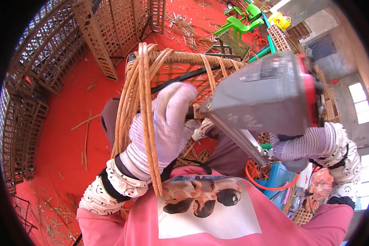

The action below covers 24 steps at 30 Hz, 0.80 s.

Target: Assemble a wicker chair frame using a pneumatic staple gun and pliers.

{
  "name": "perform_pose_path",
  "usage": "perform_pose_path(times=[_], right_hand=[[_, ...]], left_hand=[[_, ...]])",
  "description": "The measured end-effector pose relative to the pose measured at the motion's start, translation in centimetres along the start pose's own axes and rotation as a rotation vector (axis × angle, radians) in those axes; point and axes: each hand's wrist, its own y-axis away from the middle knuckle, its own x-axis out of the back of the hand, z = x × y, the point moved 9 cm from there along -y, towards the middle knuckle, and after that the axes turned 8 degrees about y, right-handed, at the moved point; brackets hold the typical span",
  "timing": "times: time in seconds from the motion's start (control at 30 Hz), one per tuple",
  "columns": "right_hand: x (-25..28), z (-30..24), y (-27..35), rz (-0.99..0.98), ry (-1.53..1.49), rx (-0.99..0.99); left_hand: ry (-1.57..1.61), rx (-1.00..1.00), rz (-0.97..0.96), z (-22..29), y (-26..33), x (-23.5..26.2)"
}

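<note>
The right hand (305,143) was wrapped round the nail gun (254,96), whose big gray body sat to the left of that grip and hid part of it. The gun lay long from right to left. Its nose pointed toward the left hand (164,117), which was nearer to that tip. Long cane strips (144,98) ran across the left hand, and the woven frame (182,58) stood just past it. I couldn't tell if the left hand pinched anything.

Gloved left hand (166,119) behind cane strands (146,106); gloved right hand (303,144) holding grey power tool (258,92); red floor (65,139) below.
</note>
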Motion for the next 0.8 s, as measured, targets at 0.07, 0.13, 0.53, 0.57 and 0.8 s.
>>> perform_pose_path(times=[0.07,0.13,0.53,0.57,0.8], right_hand=[[0.2,1.9,0.9,0.096,-0.166,0.014],[1.1,4.4,1.4,0.228,-0.353,0.067],[4.2,40.4,4.6,0.971,-0.467,-0.231],[3.0,45.9,3.9,0.997,-0.586,-0.288],[2.6,58.1,-0.2,0.78,-0.196,-0.508]], left_hand=[[-0.186,0.066,-0.097,-0.1,-1.1,-0.3],[-0.264,0.1,-0.25,-0.6,-1.7,-0.9],[-0.279,0.209,-0.508,-1.0,-3.9,-3.4],[-0.275,0.196,-0.523,-0.9,-4.0,-3.8],[0.074,0.749,-0.56,-5.7,-3.2,-3.9]])
